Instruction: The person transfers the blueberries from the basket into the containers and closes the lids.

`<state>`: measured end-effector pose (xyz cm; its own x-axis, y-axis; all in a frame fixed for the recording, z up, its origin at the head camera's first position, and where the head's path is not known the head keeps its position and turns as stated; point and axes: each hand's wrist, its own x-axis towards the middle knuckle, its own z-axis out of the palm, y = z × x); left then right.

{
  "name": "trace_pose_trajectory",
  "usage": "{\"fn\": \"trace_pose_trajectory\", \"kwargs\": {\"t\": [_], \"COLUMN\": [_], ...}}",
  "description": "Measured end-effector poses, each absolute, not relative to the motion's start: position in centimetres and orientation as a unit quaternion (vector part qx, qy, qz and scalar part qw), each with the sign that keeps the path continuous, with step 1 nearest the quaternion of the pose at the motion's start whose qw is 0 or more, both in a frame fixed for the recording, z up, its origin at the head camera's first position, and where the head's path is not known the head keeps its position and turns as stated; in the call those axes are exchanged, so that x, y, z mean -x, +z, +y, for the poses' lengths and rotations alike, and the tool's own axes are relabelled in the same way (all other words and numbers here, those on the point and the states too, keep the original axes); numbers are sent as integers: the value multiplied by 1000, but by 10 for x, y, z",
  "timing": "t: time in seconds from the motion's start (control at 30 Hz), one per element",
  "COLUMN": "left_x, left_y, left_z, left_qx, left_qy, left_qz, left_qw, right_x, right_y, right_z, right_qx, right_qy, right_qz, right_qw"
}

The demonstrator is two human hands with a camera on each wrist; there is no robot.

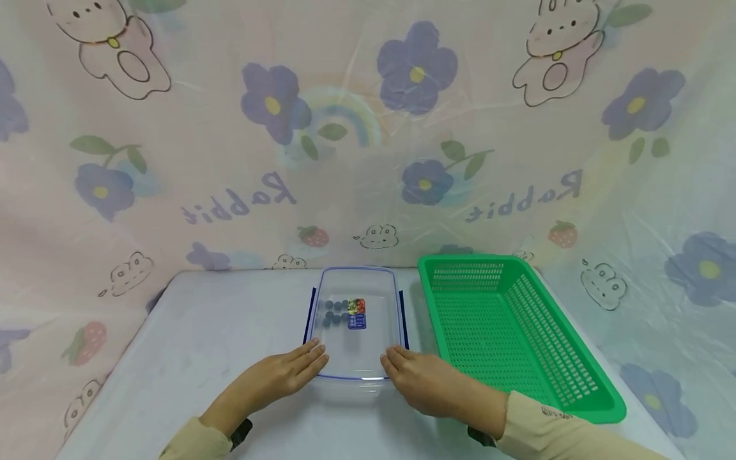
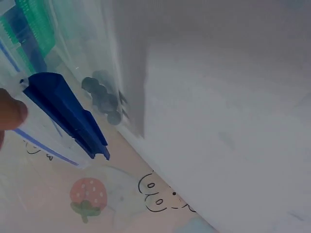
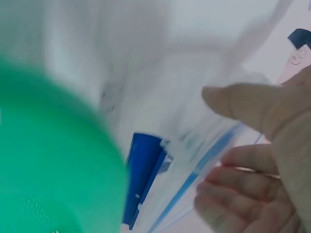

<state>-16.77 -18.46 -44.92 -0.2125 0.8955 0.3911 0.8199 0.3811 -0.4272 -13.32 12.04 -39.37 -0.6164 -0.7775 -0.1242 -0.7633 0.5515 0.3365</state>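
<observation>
A clear plastic food box (image 1: 368, 388) with a transparent lid (image 1: 370, 358) sits in the middle of the table. Its blue side latches (image 1: 310, 313) stick out on both sides, swung away from the walls; one latch (image 2: 68, 114) fills the left wrist view's left part. Several small dark blue balls (image 1: 336, 313) show through the lid, beside a printed label (image 1: 356, 314). My left hand (image 1: 287, 370) rests straight fingers on the lid's near left corner. On the near right corner lie the fingers of my right hand (image 1: 422, 383), its thumb (image 3: 238, 102) held apart from them.
A green perforated basket (image 1: 428, 306) stands close on the right, beside my right forearm. White cloth (image 1: 230, 332) covers the table. A patterned curtain (image 1: 356, 179) hangs behind and along the sides.
</observation>
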Motion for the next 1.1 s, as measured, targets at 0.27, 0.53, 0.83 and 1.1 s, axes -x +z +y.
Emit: {"fn": "trace_pose_trajectory", "kwargs": {"t": [0.27,0.53,0.83,1.1], "left_x": [151,150,148,138], "left_y": [-454,-468,-481,-481], "left_z": [-184,-166,-155,-165], "left_qx": [428,254,220,212], "left_qy": [-195,-357,-398,-408], "left_qz": [-877,-896,-886,-882], "left_qw": [99,63,92,104], "right_x": [113,105,111,106], "right_y": [-397,-436,-472,-480], "right_z": [113,83,88,83], "right_qx": [-331,-125,-94,-93], "right_qy": [0,262,327,364], "right_qz": [-944,-955,-930,-907], "right_qw": [-5,65,142,191]}}
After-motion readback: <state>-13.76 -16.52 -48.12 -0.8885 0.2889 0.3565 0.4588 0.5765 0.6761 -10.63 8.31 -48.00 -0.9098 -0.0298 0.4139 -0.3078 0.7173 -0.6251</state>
